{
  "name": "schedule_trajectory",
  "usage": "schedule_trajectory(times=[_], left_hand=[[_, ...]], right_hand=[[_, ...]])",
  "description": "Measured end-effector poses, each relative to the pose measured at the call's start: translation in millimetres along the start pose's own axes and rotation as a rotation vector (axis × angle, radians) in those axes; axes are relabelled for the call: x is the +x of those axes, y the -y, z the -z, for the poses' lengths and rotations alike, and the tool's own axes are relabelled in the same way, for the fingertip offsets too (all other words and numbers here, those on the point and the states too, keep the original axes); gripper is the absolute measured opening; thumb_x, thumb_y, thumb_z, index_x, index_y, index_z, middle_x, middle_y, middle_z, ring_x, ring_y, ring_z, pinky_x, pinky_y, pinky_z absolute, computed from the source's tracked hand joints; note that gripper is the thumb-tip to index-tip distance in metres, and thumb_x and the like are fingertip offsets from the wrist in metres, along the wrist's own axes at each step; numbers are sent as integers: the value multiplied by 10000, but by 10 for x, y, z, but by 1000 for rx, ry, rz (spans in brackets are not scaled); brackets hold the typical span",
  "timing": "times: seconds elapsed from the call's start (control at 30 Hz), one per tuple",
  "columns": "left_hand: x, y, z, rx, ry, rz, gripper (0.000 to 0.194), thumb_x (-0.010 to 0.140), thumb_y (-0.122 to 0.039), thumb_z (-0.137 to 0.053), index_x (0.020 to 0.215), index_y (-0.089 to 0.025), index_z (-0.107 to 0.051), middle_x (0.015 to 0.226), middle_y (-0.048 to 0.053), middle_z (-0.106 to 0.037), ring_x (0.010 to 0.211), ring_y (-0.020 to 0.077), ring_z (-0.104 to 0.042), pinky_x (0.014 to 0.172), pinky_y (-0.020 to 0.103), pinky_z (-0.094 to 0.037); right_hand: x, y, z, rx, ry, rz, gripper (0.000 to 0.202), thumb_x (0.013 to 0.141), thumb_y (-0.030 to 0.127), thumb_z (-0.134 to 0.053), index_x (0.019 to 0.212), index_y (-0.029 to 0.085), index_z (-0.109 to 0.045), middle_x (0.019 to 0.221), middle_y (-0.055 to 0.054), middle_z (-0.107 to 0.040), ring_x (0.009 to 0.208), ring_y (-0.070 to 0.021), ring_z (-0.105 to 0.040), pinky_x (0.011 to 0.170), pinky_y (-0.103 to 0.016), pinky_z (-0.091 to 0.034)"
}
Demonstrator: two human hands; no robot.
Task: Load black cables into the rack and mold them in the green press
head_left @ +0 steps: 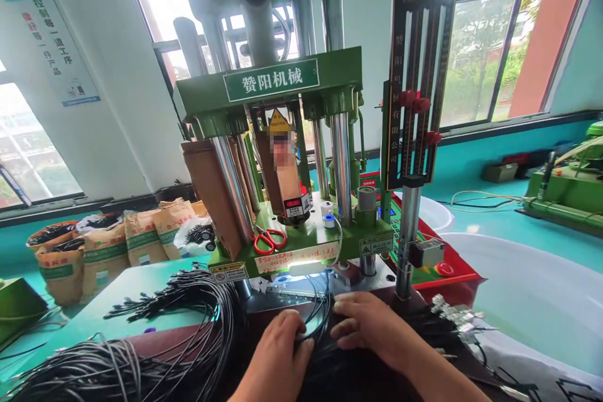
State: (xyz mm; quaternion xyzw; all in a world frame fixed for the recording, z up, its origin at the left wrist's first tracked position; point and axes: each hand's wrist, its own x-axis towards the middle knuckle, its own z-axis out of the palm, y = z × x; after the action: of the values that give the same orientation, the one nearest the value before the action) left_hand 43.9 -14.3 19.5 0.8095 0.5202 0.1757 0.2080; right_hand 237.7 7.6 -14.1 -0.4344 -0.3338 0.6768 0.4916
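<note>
Green floor (480, 226), pale walls (362, 19) with a teal lower band (499, 154), bright windows (504, 31).

Polished, mirror-bright metal columns (340, 166) rise at center through a green press head (198, 100) of smooth painted metal. At lower center, thin black cables (322, 308) show a smooth, plastic-like sheen, as does the thick black cable bundle (70, 367) at lower left. Creased, matt brown paper sacks (144, 235) stand at left; a smooth, glossy white basin (527, 289) curves at right.

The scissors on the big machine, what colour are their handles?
The scissors' looped handles are red, seen in the head view.
</note>
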Motion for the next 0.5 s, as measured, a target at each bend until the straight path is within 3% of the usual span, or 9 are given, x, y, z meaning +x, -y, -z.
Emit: schedule_trajectory(times=[0.2, 0.37, 0.43, 0.5], left_hand=[[135, 61, -217, -5, -32, 94, 54, 823, -255, -480, 816, -210, -452, 847, 30, -615, 796, 177, -555, 725, 276, -414], [92, 34, -144, -114, -99, 65, 35, 851, -235, -433, 842, -217, -461, 829, 20, -627, 759, 169, -569, 697, 282, -444], [-35, 34, -169, -66, -196, 16, 110, 845, -180, -407, 888, -213, -504, 897, 51, -642, 844, 197, -595, 789, 350, -475], [-236, 48, -295, 34, -316, -125, 214, 836, -140, -391, 938, -224, -559, 1006, 86, -645, 960, 235, -600, 901, 450, -462]], right_hand=[[31, -138, -85, 280, -38, -72, 113, 711, 73, -573, 654, 156, -521, 648, -17, -587, 660, -152, -669, 679, -258, -592], [10, -99, -247, 372, -13, -270, 85, 722, 36, -522, 718, 114, -556, 595, -39, -610, 489, -85, -595, 473, -133, -533], [-52, -81, -348, 393, 61, -351, 111, 748, 45, -472, 762, 88, -574, 572, -36, -598, 445, -82, -576, 387, -111, -477], [-120, -56, -454, 412, 122, -384, 161, 759, 52, -417, 750, 88, -574, 510, -7, -547, 387, -71, -533, 340, -101, -424]])
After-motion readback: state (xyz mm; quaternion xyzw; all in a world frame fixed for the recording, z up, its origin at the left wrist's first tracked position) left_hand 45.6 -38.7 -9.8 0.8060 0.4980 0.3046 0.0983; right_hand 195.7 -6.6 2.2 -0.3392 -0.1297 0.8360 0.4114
